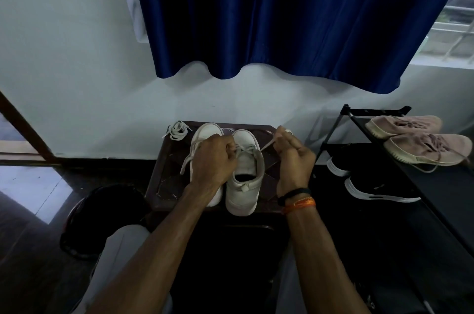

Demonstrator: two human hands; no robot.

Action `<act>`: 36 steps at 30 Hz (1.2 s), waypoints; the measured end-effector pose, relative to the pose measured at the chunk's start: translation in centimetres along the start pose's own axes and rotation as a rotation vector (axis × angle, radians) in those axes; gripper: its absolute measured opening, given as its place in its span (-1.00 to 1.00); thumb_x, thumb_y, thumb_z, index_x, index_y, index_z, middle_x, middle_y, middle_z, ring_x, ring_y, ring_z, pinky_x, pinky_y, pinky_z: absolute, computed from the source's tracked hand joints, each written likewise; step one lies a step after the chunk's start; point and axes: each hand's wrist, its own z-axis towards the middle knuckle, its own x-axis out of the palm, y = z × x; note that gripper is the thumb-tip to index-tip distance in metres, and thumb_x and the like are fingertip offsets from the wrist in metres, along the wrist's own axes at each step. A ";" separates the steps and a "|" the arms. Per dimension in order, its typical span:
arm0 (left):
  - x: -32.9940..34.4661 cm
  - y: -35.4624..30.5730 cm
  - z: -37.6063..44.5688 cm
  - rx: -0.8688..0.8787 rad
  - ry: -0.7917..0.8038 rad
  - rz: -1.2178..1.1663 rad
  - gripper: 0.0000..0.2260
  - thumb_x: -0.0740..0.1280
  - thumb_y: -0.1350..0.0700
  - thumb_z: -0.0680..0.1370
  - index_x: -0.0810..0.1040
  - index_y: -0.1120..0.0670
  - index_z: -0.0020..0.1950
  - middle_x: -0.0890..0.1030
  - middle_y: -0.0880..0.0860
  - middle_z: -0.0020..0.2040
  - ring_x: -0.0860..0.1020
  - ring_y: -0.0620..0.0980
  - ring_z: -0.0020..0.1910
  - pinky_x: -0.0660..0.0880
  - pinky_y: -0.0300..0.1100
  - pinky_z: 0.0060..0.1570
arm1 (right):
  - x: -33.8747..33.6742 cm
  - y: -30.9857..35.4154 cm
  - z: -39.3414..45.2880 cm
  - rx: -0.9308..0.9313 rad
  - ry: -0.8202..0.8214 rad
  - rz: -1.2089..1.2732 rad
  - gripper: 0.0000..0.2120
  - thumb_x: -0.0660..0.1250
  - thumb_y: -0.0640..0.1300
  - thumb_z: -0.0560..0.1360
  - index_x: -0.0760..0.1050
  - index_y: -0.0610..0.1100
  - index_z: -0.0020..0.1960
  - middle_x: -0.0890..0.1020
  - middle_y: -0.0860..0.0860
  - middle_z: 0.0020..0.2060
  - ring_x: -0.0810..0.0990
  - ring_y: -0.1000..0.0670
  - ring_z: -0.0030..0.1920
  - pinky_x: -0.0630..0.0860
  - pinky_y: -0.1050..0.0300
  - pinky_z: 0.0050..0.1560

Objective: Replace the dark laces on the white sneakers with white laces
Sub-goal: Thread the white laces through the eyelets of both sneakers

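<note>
Both hands point(214, 157) point(292, 160) gripping white lace point(246, 151).

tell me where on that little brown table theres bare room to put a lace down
The clearest bare patch on the brown table is its left side, bordered by the left sneaker and the coiled spare lace at the far corner. A smaller patch lies right of the right sneaker, under the right hand. The middle is crowded: both sneakers and the left hand.

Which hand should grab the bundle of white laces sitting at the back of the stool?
Probably the left hand. The spare lace bundle lies at the stool's far left corner, just beyond it, while the right hand is pulling a lace end on the other side.
</note>
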 end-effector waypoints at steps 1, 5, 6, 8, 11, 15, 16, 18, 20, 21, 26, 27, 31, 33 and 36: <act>0.1 0.2 0.0 0.004 0.003 0.003 -0.87 0.26 0.19 0.42 0.57 0.02 -0.25 0.61 -0.02 -0.27 0.56 0.00 -0.31 0.56 0.01 -0.24 | -0.1 0.3 0.2 0.014 0.012 0.018 -0.79 0.43 -0.34 0.49 0.68 -0.19 0.10 0.74 0.02 -0.01 0.67 0.02 0.15 0.57 0.07 0.24; -0.2 0.1 -0.1 -0.063 0.019 -0.040 -0.88 0.36 0.16 0.46 0.61 0.03 -0.28 0.56 -0.01 -0.21 0.53 -0.07 -0.27 0.47 -0.16 -0.26 | -0.3 0.6 0.8 0.013 0.078 0.000 -0.76 0.39 -0.41 0.49 0.68 -0.20 0.08 0.74 -0.06 -0.06 0.70 0.02 -0.03 0.58 0.16 0.01; -0.3 0.1 -0.1 -0.076 0.031 -0.054 -0.87 0.37 0.12 0.47 0.61 0.02 -0.29 0.55 -0.02 -0.21 0.51 -0.10 -0.27 0.41 -0.21 -0.27 | -0.2 0.6 0.8 0.002 0.093 -0.006 -0.75 0.38 -0.43 0.48 0.67 -0.23 0.10 0.73 -0.10 -0.05 0.70 0.03 -0.05 0.58 0.19 -0.03; -0.6 0.0 -0.2 -0.078 0.057 -0.077 -0.87 0.40 0.07 0.46 0.64 0.04 -0.29 0.54 -0.05 -0.23 0.49 -0.17 -0.29 0.40 -0.26 -0.26 | -0.2 0.7 0.8 -0.024 0.124 -0.022 -0.70 0.36 -0.47 0.47 0.65 -0.27 0.15 0.72 -0.15 -0.03 0.70 0.01 -0.05 0.60 0.20 -0.04; -1.1 0.2 0.1 -0.078 0.108 -0.102 -0.83 0.43 0.10 0.47 0.65 0.11 -0.31 0.58 -0.01 -0.31 0.55 -0.10 -0.28 0.51 -0.17 -0.20 | -0.1 0.7 0.3 -0.070 0.179 -0.104 -0.63 0.37 -0.46 0.44 0.66 -0.17 0.17 0.73 -0.11 0.02 0.71 -0.06 0.07 0.63 0.08 0.09; -1.1 1.4 0.7 -0.110 0.143 -0.115 -0.77 0.45 0.01 0.53 0.66 0.11 -0.26 0.59 0.02 -0.29 0.57 -0.03 -0.23 0.49 -0.13 -0.12 | 0.1 0.4 -0.4 -0.098 0.305 -0.230 -0.44 0.41 -0.45 0.42 0.57 -0.02 0.32 0.65 -0.04 0.22 0.69 0.13 0.02 0.65 0.09 0.08; -1.1 1.5 0.8 -0.111 0.152 -0.132 -0.80 0.47 -0.01 0.52 0.69 0.07 -0.23 0.60 -0.04 -0.27 0.58 -0.10 -0.22 0.48 -0.19 -0.12 | 0.2 0.2 -0.4 -0.092 0.334 -0.256 -0.38 0.42 -0.46 0.41 0.52 0.00 0.38 0.60 -0.02 0.29 0.69 0.14 0.04 0.65 0.05 0.11; -1.2 1.6 0.8 -0.108 0.166 -0.176 -0.85 0.52 -0.04 0.48 0.73 0.03 -0.18 0.62 -0.14 -0.27 0.58 -0.24 -0.25 0.46 -0.31 -0.17 | 0.1 -0.2 -0.3 -0.111 0.385 -0.312 -0.25 0.44 -0.47 0.39 0.42 0.03 0.47 0.48 0.06 0.43 0.68 0.10 0.11 0.64 0.00 0.14; -1.3 1.4 0.7 -0.108 0.168 -0.214 -0.84 0.57 -0.04 0.44 0.74 0.03 -0.16 0.64 -0.19 -0.30 0.58 -0.30 -0.26 0.43 -0.39 -0.20 | 0.0 -0.4 -0.1 -0.143 0.410 -0.360 -0.15 0.45 -0.48 0.36 0.33 0.03 0.53 0.37 0.07 0.51 0.66 0.07 0.17 0.64 -0.01 0.15; -1.2 1.4 0.7 -0.115 0.160 -0.223 -0.84 0.59 -0.05 0.41 0.74 0.02 -0.18 0.65 -0.19 -0.30 0.59 -0.29 -0.24 0.44 -0.38 -0.20 | -0.1 -0.4 0.1 -0.151 0.405 -0.375 -0.10 0.44 -0.50 0.35 0.28 0.03 0.56 0.32 0.06 0.54 0.65 0.06 0.20 0.63 -0.04 0.15; -0.9 1.2 0.3 -0.146 0.098 -0.249 -0.80 0.65 -0.05 0.32 0.70 0.00 -0.25 0.64 -0.19 -0.36 0.61 -0.18 -0.23 0.51 -0.33 -0.21 | -0.8 0.0 0.8 -0.148 0.385 -0.370 0.09 0.42 -0.58 0.29 0.10 0.11 0.61 0.18 0.30 0.46 0.53 -0.01 0.36 0.60 -0.19 0.20; -0.9 1.1 0.3 -0.151 0.081 -0.259 -0.79 0.66 -0.03 0.30 0.69 0.01 -0.26 0.63 -0.19 -0.37 0.59 -0.21 -0.26 0.48 -0.38 -0.25 | -0.9 0.0 0.8 -0.137 0.383 -0.362 0.10 0.43 -0.58 0.29 0.09 0.09 0.62 0.18 0.30 0.45 0.52 -0.02 0.38 0.60 -0.18 0.20; -1.6 1.0 0.7 -0.145 0.041 -0.261 -0.85 0.64 0.08 0.35 0.69 0.00 -0.26 0.64 -0.13 -0.34 0.57 -0.24 -0.33 0.42 -0.47 -0.31 | -1.3 -0.2 0.9 -0.105 0.342 -0.337 0.03 0.47 -0.50 0.33 0.10 0.03 0.62 0.24 0.06 0.56 0.54 -0.06 0.36 0.62 -0.15 0.18; -2.4 1.1 1.0 -0.138 0.026 -0.233 -0.88 0.59 0.13 0.41 0.69 0.01 -0.26 0.63 -0.13 -0.33 0.58 -0.24 -0.33 0.42 -0.41 -0.28 | -1.6 -0.8 1.1 -0.077 0.324 -0.357 0.02 0.53 -0.40 0.35 0.09 0.05 0.62 0.33 0.00 0.53 0.56 -0.06 0.33 0.62 -0.14 0.19; -4.2 1.2 1.4 -0.152 -0.049 -0.184 -0.84 0.58 0.02 0.42 0.65 0.00 -0.26 0.54 -0.13 -0.27 0.50 -0.25 -0.30 0.36 -0.40 -0.30 | -1.9 -1.3 1.2 -0.025 0.327 -0.429 0.10 0.66 -0.13 0.29 0.06 0.06 0.62 0.43 0.05 0.45 0.62 0.03 0.23 0.59 -0.09 0.25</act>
